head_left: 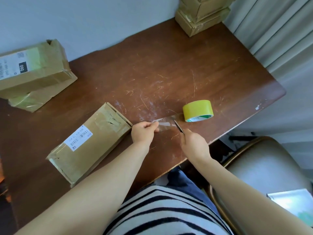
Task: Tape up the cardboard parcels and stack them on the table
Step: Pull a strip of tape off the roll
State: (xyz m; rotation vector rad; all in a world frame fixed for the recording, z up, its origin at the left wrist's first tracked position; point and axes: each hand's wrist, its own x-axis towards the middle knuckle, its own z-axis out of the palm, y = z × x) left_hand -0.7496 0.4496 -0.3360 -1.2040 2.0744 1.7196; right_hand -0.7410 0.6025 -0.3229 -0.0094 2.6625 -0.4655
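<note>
Centre of the frame: left hand (143, 133), thumb and forefinger pinching the near end of a clear tape strip (165, 123), remaining fingers curled beneath. Tape strip stretched low over the scratched brown table (169, 65), running rightward to the yellow tape roll (198, 110) right of centre, near the table's front edge.

Just below and right of the strip: right hand (193, 143), fingers wrapped round a dark thin tool (178, 127), perhaps scissors or a cutter, too blurred to tell. Tool pointing up-left, tip at the strip close to the roll; actual contact not clear.

Lower left of centre: long cardboard parcel (88, 141) flat on the table, white barcode label on top, old tape across its far end, upper right corner just beside the left hand.

Upper left: labelled parcel (33, 68) with a white label and black patch, set askew on a lower parcel (32, 100), partly cut off by the frame's left edge.

Top right, at the table's far corner: stack of small parcels (201, 16), beside a pale curtain (279, 31), top of the stack out of frame.

Lower right: padded chair (264, 167). Bottom centre: black-and-white striped top (160, 209), both bare forearms reaching up from it.
</note>
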